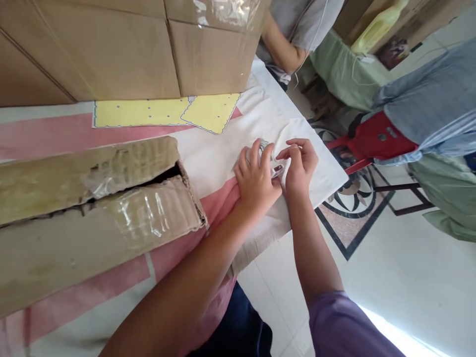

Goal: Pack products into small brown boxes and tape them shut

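My left hand rests over a small white item with a dark patch and some green lines. Its fingers are bent and a little spread, holding the item against the white cloth. The kind of item cannot be made out, as the hand covers most of it. Just to the right, my right hand is closed with bent fingers pointing toward the item. Whatever lies between its fingertips is too small or hidden to name.
A long taped cardboard box lies at left, and a large carton stands behind. Yellow printed sheets lie before the carton. The table corner is at right. Past it are a red chair and two people.
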Available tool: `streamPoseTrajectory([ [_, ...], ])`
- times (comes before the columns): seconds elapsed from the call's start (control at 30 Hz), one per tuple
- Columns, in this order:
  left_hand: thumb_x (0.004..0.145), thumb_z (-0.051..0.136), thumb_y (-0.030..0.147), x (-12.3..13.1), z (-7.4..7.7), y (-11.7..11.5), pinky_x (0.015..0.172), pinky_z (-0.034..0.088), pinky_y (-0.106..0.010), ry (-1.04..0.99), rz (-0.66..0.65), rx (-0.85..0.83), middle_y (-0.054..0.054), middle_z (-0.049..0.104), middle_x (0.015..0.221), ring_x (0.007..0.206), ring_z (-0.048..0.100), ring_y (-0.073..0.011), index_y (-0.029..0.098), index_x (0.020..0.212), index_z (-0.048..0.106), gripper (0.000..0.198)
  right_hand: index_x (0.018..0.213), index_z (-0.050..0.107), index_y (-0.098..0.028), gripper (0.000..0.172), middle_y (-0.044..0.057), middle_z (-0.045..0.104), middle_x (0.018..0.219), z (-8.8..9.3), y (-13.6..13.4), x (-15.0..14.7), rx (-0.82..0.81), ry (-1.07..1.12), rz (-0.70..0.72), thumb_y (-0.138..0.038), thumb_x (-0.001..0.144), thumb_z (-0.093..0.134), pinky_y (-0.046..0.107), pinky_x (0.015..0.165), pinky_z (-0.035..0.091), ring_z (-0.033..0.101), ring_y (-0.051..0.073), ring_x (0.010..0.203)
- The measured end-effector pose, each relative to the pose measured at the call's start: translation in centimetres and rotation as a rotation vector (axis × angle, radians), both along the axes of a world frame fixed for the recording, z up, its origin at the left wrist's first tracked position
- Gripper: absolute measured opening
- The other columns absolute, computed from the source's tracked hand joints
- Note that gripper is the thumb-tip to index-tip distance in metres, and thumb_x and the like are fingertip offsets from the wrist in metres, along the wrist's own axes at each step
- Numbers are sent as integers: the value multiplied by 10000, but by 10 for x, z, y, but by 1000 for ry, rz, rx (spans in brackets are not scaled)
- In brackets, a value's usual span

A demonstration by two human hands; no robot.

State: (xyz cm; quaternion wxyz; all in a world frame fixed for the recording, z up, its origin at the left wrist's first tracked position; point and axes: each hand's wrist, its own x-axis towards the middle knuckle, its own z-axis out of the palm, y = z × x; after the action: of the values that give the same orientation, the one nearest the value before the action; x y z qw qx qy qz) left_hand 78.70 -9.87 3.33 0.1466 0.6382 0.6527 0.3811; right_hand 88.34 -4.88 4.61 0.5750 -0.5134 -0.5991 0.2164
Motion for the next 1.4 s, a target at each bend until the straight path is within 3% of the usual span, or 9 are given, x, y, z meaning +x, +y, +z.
streamPoseTrajectory([
  [0.33, 860, 713, 274, -2, -2, 1, 1139, 421, -538, -31, 8, 5, -103, 309, 1665, 1372, 469, -394, 296, 1501, 455, 691, 943, 649, -224, 244, -32, 622, 628, 2, -4, 3, -61, -59, 79, -413, 1004, 509, 285, 668, 459, 583, 140, 602],
  [0.6, 876, 697, 262, -3, -5, 2, 1123, 437, -520, -25, 9, 35, -117, 328, 1660, 1352, 496, -377, 292, 1483, 468, 649, 990, 678, -209, 352, -19, 622, 616, 6, -3, 3, -158, -53, 118, -508, 998, 491, 275, 613, 436, 581, 139, 591],
  [0.73, 822, 759, 249, -5, -4, 1, 1126, 433, -518, -29, -20, 22, -139, 309, 1665, 1317, 521, -388, 274, 1487, 452, 732, 1152, 679, -180, 515, -4, 650, 631, 8, -2, 11, -329, 22, 132, -616, 984, 461, 260, 469, 294, 424, 105, 453],
  [0.87, 778, 799, 231, -6, -2, 0, 1133, 421, -535, -43, -44, 5, -151, 290, 1669, 1316, 516, -400, 265, 1500, 426, 813, 1243, 629, -159, 722, 14, 683, 660, 21, -3, 15, -535, 93, 103, -775, 935, 413, 276, 424, 210, 250, 79, 393],
  [0.97, 746, 821, 210, -7, -1, 0, 1141, 413, -525, -39, -48, 3, -157, 283, 1670, 1316, 510, -396, 257, 1508, 427, 859, 1157, 628, -168, 684, 31, 697, 649, 37, 0, 10, -616, 56, 77, -786, 918, 456, 276, 417, 213, 262, 81, 384],
  [1.13, 719, 846, 208, -7, 2, -1, 1134, 423, -499, -28, -31, -2, -157, 305, 1662, 1291, 519, -390, 233, 1523, 442, 900, 991, 611, -198, 565, 50, 722, 617, 65, 13, 1, -840, -87, 149, -752, 904, 544, 273, 406, 256, 255, 85, 359],
  [1.4, 727, 848, 252, -8, 2, -2, 1123, 449, -496, -14, -24, 2, -124, 336, 1659, 1283, 537, -372, 268, 1512, 445, 883, 1157, 598, -161, 692, 97, 760, 694, 76, 26, 0, -1078, -64, 102, -784, 854, 579, 293, 419, 329, 328, 120, 339],
])
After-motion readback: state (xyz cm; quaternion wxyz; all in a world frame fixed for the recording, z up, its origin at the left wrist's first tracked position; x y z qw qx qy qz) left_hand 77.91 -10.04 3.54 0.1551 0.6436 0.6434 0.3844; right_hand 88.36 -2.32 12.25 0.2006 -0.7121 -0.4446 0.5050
